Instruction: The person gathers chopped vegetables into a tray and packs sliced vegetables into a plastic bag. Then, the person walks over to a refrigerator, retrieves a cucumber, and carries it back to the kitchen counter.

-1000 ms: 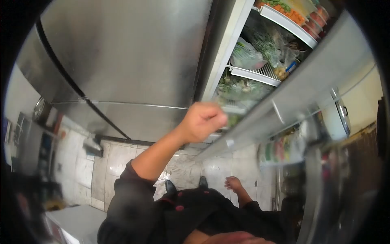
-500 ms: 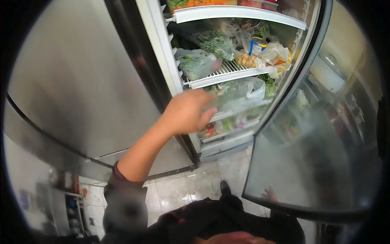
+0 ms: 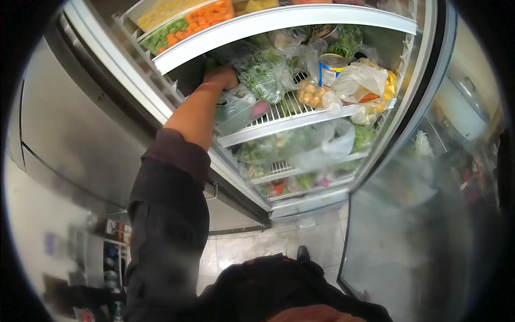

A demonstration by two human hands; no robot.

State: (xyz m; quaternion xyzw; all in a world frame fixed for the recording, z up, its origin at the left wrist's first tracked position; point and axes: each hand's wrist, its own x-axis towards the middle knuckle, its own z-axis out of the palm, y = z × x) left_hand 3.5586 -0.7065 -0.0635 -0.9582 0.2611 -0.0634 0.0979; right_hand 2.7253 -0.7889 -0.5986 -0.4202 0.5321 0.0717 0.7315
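My left hand (image 3: pixel 221 79) reaches into the left side of a fridge shelf (image 3: pixel 300 122). It is bent down behind a clear plastic bag (image 3: pixel 236 110) of produce, and its fingers are hidden. Just behind the hand a bit of something green (image 3: pixel 211 65) shows. To its right lies a clear bag of leafy greens (image 3: pixel 263 75). Of my right hand (image 3: pixel 367 295) only a faint, blurred bit appears by the lower edge of the open glass door (image 3: pixel 407 241); its fingers cannot be made out.
A blue-and-yellow can (image 3: pixel 331 70), a bag of small tan pieces (image 3: pixel 311 94) and a whitish plastic bag (image 3: pixel 359 80) sit on the same shelf. Above are trays with orange cubes (image 3: pixel 209 19). Lower shelves hold bagged vegetables (image 3: pixel 316 145). A steel door (image 3: pixel 80 118) stands left.
My left hand has moved from in front of the fridge up and inward, onto the left of the shelf. The view has come closer, and less of my right hand shows by the door.
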